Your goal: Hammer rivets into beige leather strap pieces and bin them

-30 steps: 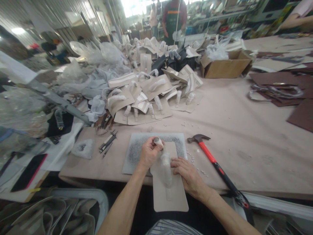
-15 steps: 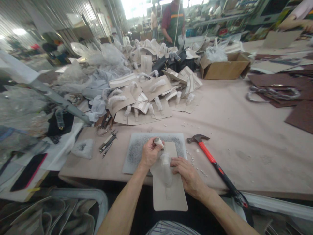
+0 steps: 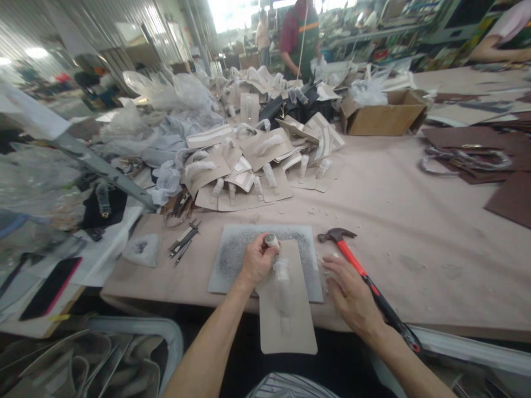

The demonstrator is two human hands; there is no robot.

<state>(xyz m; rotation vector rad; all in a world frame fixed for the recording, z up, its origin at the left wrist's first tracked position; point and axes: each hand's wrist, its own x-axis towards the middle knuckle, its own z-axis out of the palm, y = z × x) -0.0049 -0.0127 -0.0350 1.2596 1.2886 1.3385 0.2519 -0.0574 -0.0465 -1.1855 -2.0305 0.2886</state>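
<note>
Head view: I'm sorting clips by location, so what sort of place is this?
Probably a workshop or factory, perhaps for bags: a heap of beige panels with plastic-wrapped handles on the table, a hammer beside a scuffed board, and a person in an apron beyond.

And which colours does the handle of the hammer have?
The handle is red-orange and black; the head view shows it best.

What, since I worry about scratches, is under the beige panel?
The panel has the speckled board under its upper part, showing on both sides; its lower end juts past the table. The surface directly beneath is covered and cannot be seen.
</note>
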